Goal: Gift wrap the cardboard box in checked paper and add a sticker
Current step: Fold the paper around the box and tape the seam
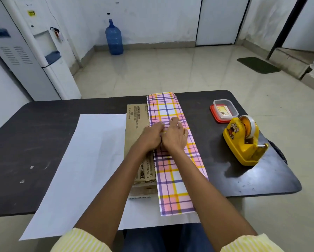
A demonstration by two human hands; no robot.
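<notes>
Now both your hands lie side by side on top of the box, thumbs touching, fingers fairly straight and gripping nothing. Your left hand presses at the edge of the paper, and your right hand presses flat on the checked face with its fingers spread. The box lies lengthwise away from you at the middle of the table, resting on the paper. The left part of the sheet is spread white side up and hangs over the near edge. The right part is folded up over the box, so that only a printed strip of cardboard shows along the left. To your right, near the far corner, a clear tub stands on a red lid. Inside it lies one small yellowish card; you cannot tell from here what is printed on it. Just nearer you, a yellow dispenser holds a roll of tape. On the floor beyond, a blue bottle stands against the wall.
</notes>
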